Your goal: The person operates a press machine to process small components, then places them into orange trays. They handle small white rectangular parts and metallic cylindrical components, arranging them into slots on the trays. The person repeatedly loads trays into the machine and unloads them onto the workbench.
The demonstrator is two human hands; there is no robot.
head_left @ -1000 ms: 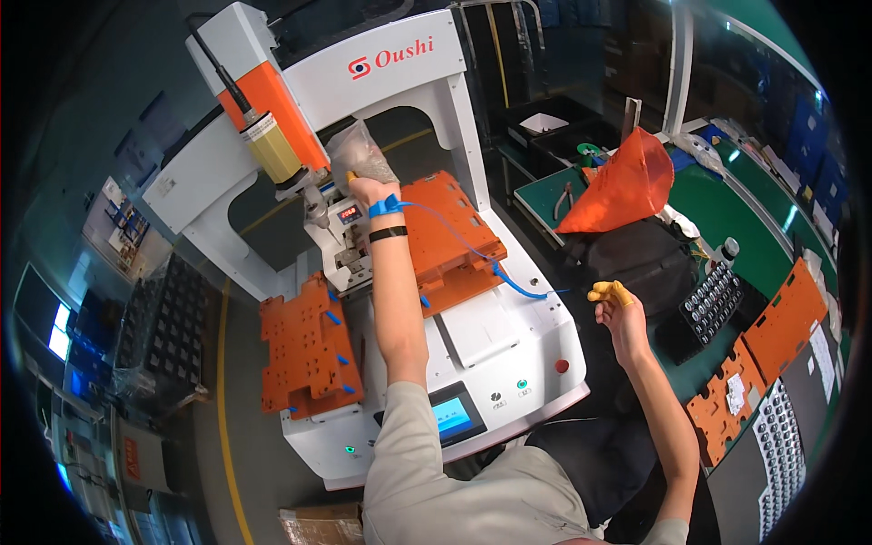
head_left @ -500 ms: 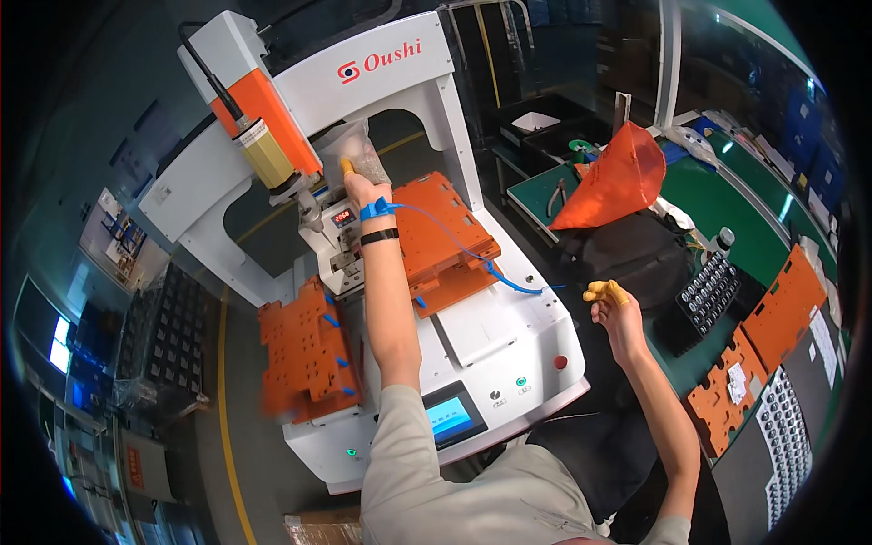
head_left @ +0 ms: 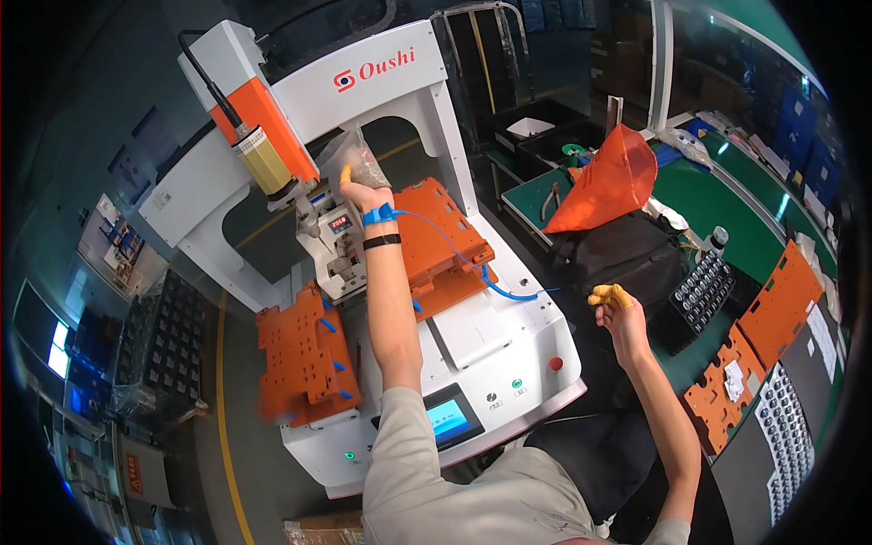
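Note:
My left arm reaches forward over a white benchtop machine [head_left: 536, 318]. In my left hand [head_left: 366, 193], closed, is a clear plastic bag [head_left: 365, 169] with small greyish pieces at its bottom; I cannot tell what they are. The bag is beside a small feeder with a red display [head_left: 340, 223]. A blue strap [head_left: 379, 214] with a cord circles that wrist. My right hand [head_left: 619, 313], in yellow finger covers, hovers right of the machine with its fingers curled together; whatever they pinch, if anything, is hidden. Orange fixture plates [head_left: 304, 354] lie on both sides of the left forearm.
The machine's orange and gold driver head [head_left: 265, 154] hangs left of my left hand. At right are an orange-red bag [head_left: 607, 186], a black bag [head_left: 627, 250], a black tray of small round parts [head_left: 704, 292] and more orange plates [head_left: 779, 313] on a green bench.
The plastic bag in my left hand has tipped, and its contents show more clearly toward the right. My right hand stays curled in nearly the same place.

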